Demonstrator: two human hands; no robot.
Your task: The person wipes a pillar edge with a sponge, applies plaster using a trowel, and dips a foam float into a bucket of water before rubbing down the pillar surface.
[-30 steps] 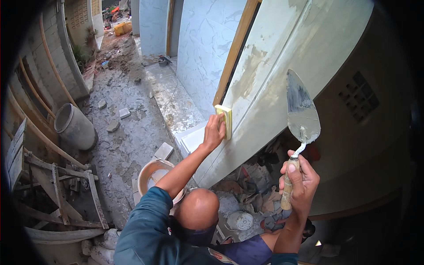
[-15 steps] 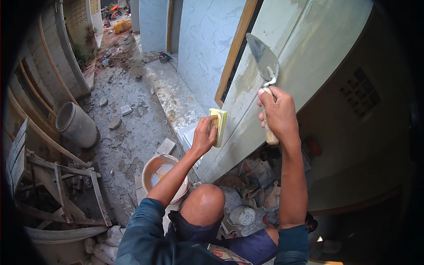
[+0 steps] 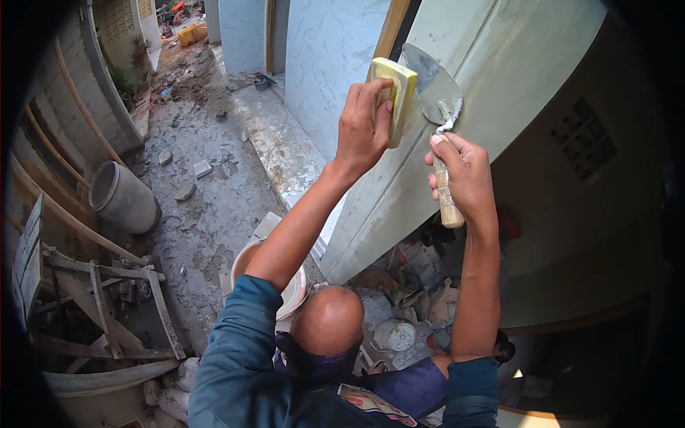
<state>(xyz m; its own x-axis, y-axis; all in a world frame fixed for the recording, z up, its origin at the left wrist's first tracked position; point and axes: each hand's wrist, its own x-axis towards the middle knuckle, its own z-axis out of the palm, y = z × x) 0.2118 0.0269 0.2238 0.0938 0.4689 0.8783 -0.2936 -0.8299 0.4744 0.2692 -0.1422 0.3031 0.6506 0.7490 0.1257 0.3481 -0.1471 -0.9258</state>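
A: What's on the left?
B: A bucket [image 3: 244, 261], near. Farther right, the left hand [image 3: 364, 132] pinches a yellow sponge [image 3: 396, 94] between thumb and curled fingers, up in front of a pale wall [image 3: 528, 78].
A: Then?
B: Just right of it, the trowel [image 3: 438, 93], blade pointing far, its wooden handle wrapped by the closed right hand [image 3: 462, 171].
A: Do sponge and blade touch?
B: I can't tell; they overlap from here.
A: The risk?
B: If the hands drift together, I'd judge, the blade's edge could nick the sponge or catch the left fingers; a tilted tip could score the wall.
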